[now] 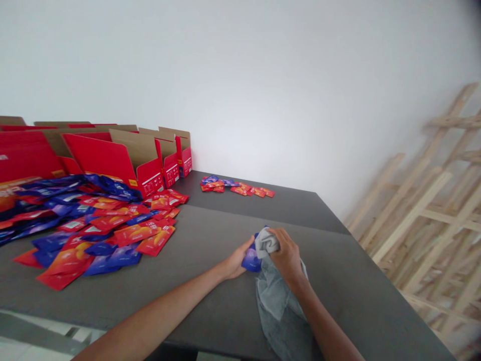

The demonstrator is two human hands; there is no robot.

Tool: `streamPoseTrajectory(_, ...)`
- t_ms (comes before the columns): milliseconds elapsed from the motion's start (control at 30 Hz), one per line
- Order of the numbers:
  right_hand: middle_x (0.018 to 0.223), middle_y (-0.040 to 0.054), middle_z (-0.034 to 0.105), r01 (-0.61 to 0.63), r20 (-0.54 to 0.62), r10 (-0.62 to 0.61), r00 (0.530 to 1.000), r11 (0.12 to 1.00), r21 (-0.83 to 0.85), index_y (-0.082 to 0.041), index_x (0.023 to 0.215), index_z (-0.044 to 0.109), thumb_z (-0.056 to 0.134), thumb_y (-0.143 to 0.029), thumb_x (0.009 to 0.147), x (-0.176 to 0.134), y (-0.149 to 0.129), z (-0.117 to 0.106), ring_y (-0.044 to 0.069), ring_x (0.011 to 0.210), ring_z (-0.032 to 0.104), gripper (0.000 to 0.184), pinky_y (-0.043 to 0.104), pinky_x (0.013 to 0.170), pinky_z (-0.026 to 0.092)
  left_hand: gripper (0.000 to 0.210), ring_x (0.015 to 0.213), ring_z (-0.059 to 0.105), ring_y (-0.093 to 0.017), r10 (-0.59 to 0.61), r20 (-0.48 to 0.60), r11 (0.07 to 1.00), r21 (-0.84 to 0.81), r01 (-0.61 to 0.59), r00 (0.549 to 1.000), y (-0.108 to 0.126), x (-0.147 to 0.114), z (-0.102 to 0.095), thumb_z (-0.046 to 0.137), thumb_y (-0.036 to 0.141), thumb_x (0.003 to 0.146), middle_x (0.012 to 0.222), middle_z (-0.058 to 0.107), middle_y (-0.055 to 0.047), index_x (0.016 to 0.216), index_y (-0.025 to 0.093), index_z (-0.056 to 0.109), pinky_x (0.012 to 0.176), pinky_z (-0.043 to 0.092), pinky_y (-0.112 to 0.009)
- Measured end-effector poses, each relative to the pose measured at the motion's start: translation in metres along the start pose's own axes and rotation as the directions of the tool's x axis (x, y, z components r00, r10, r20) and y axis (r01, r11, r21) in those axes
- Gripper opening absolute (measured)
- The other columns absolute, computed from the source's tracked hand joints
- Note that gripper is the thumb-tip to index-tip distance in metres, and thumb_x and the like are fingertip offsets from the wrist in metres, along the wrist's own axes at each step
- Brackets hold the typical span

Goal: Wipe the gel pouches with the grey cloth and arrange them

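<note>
1. Head view: a blue packet point(251, 259) is held just above or against the tabletop point(210, 235), in front of the person and between the two hands; the exact gap beneath it cannot be told.
2. The left hand point(236, 260) has its fingers clamped on the packet's left side.
3. The right hand point(287, 253) has its fingers closed round a bunched grey cloth point(280, 301), which covers the packet's upper right part; the rest trails beneath the forearm toward the near edge.
4. The packet looks light and pliable, with a smooth film that may slip. Its flat margin seems the best hold, pinched lightly so the middle is not squashed.
5. The cloth looks soft and limp; gathering it into a wad should keep it manageable.
6. To the left lies a heap of red and blue packets point(112, 230) before red boxes point(108, 158); a smaller group of packets point(240, 188) lies near the wall.
</note>
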State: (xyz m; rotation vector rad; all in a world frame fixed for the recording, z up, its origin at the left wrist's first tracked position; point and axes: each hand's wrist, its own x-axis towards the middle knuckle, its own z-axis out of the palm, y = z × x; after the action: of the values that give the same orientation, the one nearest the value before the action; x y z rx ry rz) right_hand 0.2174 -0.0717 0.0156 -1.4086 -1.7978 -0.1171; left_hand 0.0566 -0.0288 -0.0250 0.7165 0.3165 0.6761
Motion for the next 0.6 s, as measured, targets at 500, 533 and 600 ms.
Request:
streamPoseTrajectory(500,0.108,0.0021,0.069,0.237,0.4,-0.239,0.885,0.97,0.056,-0.028,0.114,0.068,0.05,0.002,0.071,-0.005,-0.013,0.011,0.019,0.093,0.067,0.055,0.023,0.071,0.049,0.052,0.084,0.07,-0.022,0.06,-0.089,0.991,-0.111,-0.069,0.994,0.008,0.004,-0.002,0.048,0.051,0.098,0.097,0.075,-0.012,0.119,0.009,0.069,0.088,0.05,-0.032)
streamPoseTrajectory(533,0.111,0.0029,0.069,0.201,0.345,-0.199,0.917,0.979,0.03,-0.028,0.116,0.067,0.049,0.003,0.071,-0.005,-0.011,0.01,0.019,0.095,0.067,0.057,0.024,0.073,0.05,0.051,0.085,0.07,-0.022,0.044,-0.085,0.994,-0.097,-0.052,0.995,0.007,0.004,-0.002,0.048,0.05,0.099,0.096,0.075,-0.013,0.117,0.008,0.07,0.088,0.049,-0.032)
streamPoseTrajectory(600,0.114,0.0045,0.068,0.119,0.205,-0.114,0.972,0.993,-0.012,-0.026,0.118,0.065,0.047,0.003,0.071,-0.004,-0.005,0.006,0.02,0.098,0.067,0.059,0.026,0.076,0.051,0.05,0.087,0.071,-0.022,0.009,-0.067,0.997,-0.074,-0.014,0.998,0.005,0.004,-0.002,0.046,0.048,0.1,0.097,0.075,-0.014,0.114,0.007,0.071,0.09,0.049,-0.032)
